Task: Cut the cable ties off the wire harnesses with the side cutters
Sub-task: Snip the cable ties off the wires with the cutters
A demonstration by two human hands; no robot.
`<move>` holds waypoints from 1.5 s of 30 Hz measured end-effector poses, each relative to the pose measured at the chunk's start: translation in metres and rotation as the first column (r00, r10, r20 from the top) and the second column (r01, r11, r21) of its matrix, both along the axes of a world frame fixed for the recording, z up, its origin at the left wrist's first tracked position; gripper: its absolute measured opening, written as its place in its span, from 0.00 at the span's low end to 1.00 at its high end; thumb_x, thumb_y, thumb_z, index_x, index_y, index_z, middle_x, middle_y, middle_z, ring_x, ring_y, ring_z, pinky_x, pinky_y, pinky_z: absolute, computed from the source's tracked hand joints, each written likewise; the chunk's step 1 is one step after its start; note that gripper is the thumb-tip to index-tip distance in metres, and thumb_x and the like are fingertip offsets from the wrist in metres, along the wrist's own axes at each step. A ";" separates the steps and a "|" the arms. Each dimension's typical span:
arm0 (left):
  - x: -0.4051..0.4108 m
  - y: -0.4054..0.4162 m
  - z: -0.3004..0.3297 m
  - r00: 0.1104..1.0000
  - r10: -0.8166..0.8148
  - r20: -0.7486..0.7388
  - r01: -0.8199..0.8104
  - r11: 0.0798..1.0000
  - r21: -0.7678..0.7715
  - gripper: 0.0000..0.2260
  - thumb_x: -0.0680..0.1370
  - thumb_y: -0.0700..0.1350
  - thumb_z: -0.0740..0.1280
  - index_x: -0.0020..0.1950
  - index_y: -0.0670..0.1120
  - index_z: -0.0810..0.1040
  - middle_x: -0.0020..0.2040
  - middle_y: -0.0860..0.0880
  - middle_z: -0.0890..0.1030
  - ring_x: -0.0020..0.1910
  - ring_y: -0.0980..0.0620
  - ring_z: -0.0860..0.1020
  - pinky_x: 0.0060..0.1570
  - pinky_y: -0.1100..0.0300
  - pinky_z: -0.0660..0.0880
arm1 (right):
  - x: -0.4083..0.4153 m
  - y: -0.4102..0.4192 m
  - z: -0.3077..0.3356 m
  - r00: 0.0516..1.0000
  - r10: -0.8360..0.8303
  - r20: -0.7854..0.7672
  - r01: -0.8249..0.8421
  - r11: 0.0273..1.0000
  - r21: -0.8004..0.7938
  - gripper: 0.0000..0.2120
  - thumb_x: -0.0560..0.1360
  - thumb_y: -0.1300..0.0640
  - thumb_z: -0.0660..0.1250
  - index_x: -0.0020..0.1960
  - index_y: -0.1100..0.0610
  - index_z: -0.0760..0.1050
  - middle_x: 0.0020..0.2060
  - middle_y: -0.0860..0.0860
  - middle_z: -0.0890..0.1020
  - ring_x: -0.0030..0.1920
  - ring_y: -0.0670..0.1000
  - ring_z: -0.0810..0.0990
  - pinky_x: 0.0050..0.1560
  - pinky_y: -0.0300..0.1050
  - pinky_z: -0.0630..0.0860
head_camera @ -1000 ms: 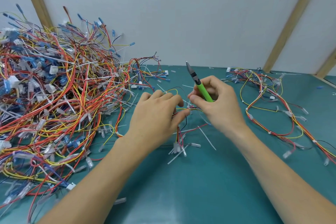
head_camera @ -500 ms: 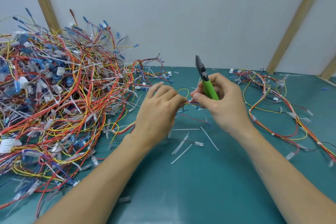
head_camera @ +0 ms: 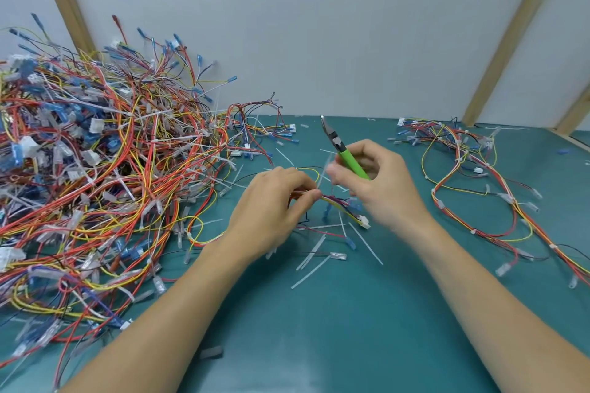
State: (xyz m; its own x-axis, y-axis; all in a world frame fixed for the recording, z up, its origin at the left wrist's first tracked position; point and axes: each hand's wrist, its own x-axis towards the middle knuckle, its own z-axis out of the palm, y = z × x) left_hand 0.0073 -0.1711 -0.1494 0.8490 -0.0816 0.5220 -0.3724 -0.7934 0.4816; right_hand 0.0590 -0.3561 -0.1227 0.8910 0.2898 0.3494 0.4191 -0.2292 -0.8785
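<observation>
Left hand (head_camera: 274,207) pinches harness (head_camera: 335,201) mid-mat; right hand (head_camera: 380,182) grips cutters (head_camera: 343,150), tip up, apparently tugging a tie (head_camera: 323,174). Cut ties (head_camera: 314,262) litter mat; big pile (head_camera: 95,169) left, smaller batch (head_camera: 479,188) right. Likely early.

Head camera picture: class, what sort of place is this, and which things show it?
Probably a wire-harness workbench: a big tangled harness pile, green-handled side cutters in the right hand, and cut cable ties scattered on a green mat.

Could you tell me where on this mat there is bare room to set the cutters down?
The green mat lies bare between the forearms, near the front edge. The left side is buried under the wire harness pile; another harness sprawls at right; cut ties litter the middle.
</observation>
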 end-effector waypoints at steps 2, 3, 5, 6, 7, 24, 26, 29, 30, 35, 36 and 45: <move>0.003 0.004 -0.001 0.999 0.022 -0.044 -0.024 0.998 -0.064 0.05 0.80 0.49 0.69 0.48 0.49 0.82 0.41 0.55 0.79 0.44 0.51 0.77 0.49 0.52 0.74 | 0.005 -0.008 0.003 0.998 -0.044 0.039 0.047 0.996 -0.078 0.08 0.74 0.48 0.77 0.47 0.51 0.81 0.41 0.47 0.87 0.46 0.50 0.87 0.50 0.47 0.80; 0.004 0.005 -0.002 0.996 0.028 -0.083 -0.039 0.991 -0.129 0.04 0.80 0.49 0.70 0.47 0.49 0.82 0.41 0.54 0.80 0.43 0.52 0.77 0.48 0.54 0.74 | 0.007 -0.013 0.004 0.997 -0.050 0.052 0.056 0.992 -0.115 0.09 0.74 0.45 0.76 0.46 0.49 0.82 0.40 0.47 0.86 0.45 0.50 0.87 0.49 0.47 0.80; 0.004 0.008 0.000 0.987 0.026 -0.162 -0.071 0.958 -0.276 0.04 0.77 0.50 0.73 0.44 0.52 0.82 0.37 0.54 0.81 0.37 0.57 0.77 0.41 0.64 0.73 | 0.010 -0.020 0.006 0.998 -0.026 0.059 0.036 0.983 -0.181 0.10 0.74 0.43 0.76 0.44 0.48 0.82 0.38 0.47 0.86 0.42 0.50 0.87 0.46 0.46 0.79; 0.003 0.009 0.001 0.982 0.023 -0.189 -0.084 0.944 -0.319 0.04 0.76 0.51 0.74 0.43 0.53 0.82 0.35 0.53 0.81 0.33 0.59 0.76 0.37 0.67 0.71 | 0.011 -0.023 0.007 0.998 -0.005 0.057 0.017 0.977 -0.212 0.10 0.74 0.43 0.76 0.43 0.48 0.82 0.37 0.47 0.86 0.41 0.49 0.87 0.45 0.45 0.78; 0.003 0.009 0.001 0.978 0.023 -0.210 -0.093 0.938 -0.334 0.05 0.75 0.51 0.75 0.42 0.54 0.82 0.34 0.53 0.81 0.31 0.59 0.75 0.34 0.69 0.69 | 0.013 -0.026 0.007 0.998 0.010 0.062 0.006 0.968 -0.253 0.10 0.73 0.43 0.76 0.42 0.48 0.83 0.37 0.46 0.86 0.40 0.49 0.86 0.45 0.46 0.79; 0.005 0.007 -0.007 0.968 0.157 -0.194 -0.207 0.939 -0.275 0.06 0.71 0.56 0.78 0.42 0.55 0.87 0.32 0.60 0.81 0.35 0.63 0.76 0.33 0.70 0.67 | 0.018 -0.040 0.014 0.983 0.118 0.139 -0.013 0.806 -0.592 0.15 0.64 0.33 0.77 0.46 0.40 0.84 0.40 0.34 0.84 0.47 0.42 0.83 0.55 0.52 0.80; 0.005 0.007 -0.007 0.971 0.154 -0.181 -0.199 0.942 -0.269 0.06 0.71 0.56 0.78 0.42 0.56 0.87 0.31 0.62 0.80 0.34 0.64 0.76 0.33 0.71 0.66 | 0.017 -0.040 0.015 0.982 0.120 0.143 -0.012 0.805 -0.593 0.16 0.64 0.32 0.76 0.46 0.40 0.84 0.41 0.34 0.84 0.47 0.41 0.83 0.54 0.53 0.80; 0.006 0.008 -0.008 0.973 0.154 -0.172 -0.196 0.946 -0.257 0.06 0.71 0.56 0.78 0.42 0.55 0.87 0.31 0.60 0.80 0.34 0.65 0.75 0.32 0.71 0.65 | 0.016 -0.039 0.016 0.984 0.117 0.137 -0.014 0.808 -0.589 0.19 0.62 0.30 0.74 0.46 0.40 0.84 0.41 0.35 0.85 0.47 0.41 0.83 0.54 0.53 0.80; 0.006 0.008 -0.008 0.973 0.155 -0.169 -0.195 0.948 -0.252 0.07 0.71 0.56 0.78 0.42 0.55 0.87 0.31 0.61 0.79 0.34 0.65 0.75 0.32 0.71 0.65 | 0.016 -0.039 0.016 0.984 0.117 0.135 -0.016 0.808 -0.588 0.20 0.61 0.29 0.73 0.46 0.40 0.84 0.41 0.35 0.85 0.47 0.41 0.83 0.54 0.53 0.80; 0.006 0.008 -0.009 0.975 0.151 -0.162 -0.189 0.950 -0.248 0.06 0.71 0.56 0.78 0.41 0.55 0.86 0.31 0.60 0.80 0.35 0.65 0.76 0.32 0.72 0.66 | 0.015 -0.039 0.016 0.983 0.118 0.141 -0.014 0.810 -0.586 0.18 0.62 0.30 0.74 0.45 0.40 0.84 0.41 0.36 0.85 0.47 0.42 0.83 0.54 0.53 0.80; 0.006 0.008 -0.010 0.975 0.151 -0.160 -0.188 0.951 -0.244 0.06 0.71 0.56 0.78 0.41 0.55 0.86 0.32 0.60 0.81 0.36 0.64 0.76 0.33 0.71 0.66 | 0.015 -0.038 0.016 0.983 0.117 0.143 -0.012 0.811 -0.586 0.18 0.62 0.31 0.74 0.45 0.40 0.83 0.41 0.36 0.85 0.46 0.43 0.83 0.54 0.53 0.80; 0.005 0.007 -0.011 0.981 0.159 -0.108 -0.176 0.969 -0.174 0.07 0.71 0.56 0.78 0.42 0.55 0.86 0.36 0.57 0.84 0.41 0.58 0.78 0.37 0.64 0.71 | 0.018 -0.037 0.015 0.978 0.132 0.164 -0.004 0.790 -0.613 0.19 0.59 0.27 0.69 0.42 0.37 0.83 0.39 0.40 0.86 0.44 0.48 0.83 0.49 0.52 0.81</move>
State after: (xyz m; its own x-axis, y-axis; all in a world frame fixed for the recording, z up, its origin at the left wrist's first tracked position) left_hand 0.0124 -0.1640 -0.1600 0.8878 0.1553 0.4333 -0.1883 -0.7364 0.6498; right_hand 0.0766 -0.3935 -0.1080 0.7964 0.5560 0.2382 0.5954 -0.6516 -0.4700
